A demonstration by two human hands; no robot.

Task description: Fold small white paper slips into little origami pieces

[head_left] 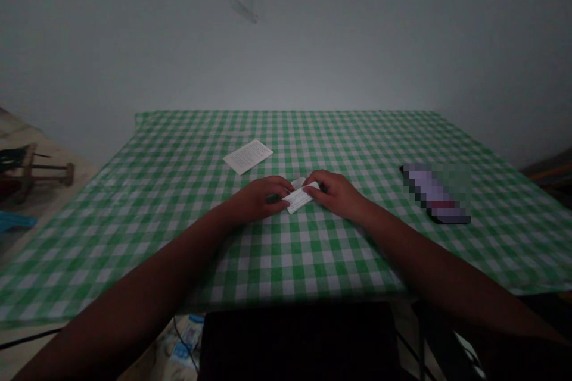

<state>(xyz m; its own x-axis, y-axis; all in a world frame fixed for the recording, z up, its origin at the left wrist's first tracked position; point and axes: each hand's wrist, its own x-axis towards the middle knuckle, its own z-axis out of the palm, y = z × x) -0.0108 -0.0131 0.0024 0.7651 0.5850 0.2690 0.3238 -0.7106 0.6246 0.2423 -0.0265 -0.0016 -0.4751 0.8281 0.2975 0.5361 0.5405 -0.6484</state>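
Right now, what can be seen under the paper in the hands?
Green checked tablecloth shows around the folded printed paper, held between the left hand and right hand. What lies directly beneath is covered.

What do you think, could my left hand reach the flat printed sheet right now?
Probably yes: the flat printed sheet lies just beyond your left hand, with only tablecloth between them, though that hand would likely need to release the small paper first.
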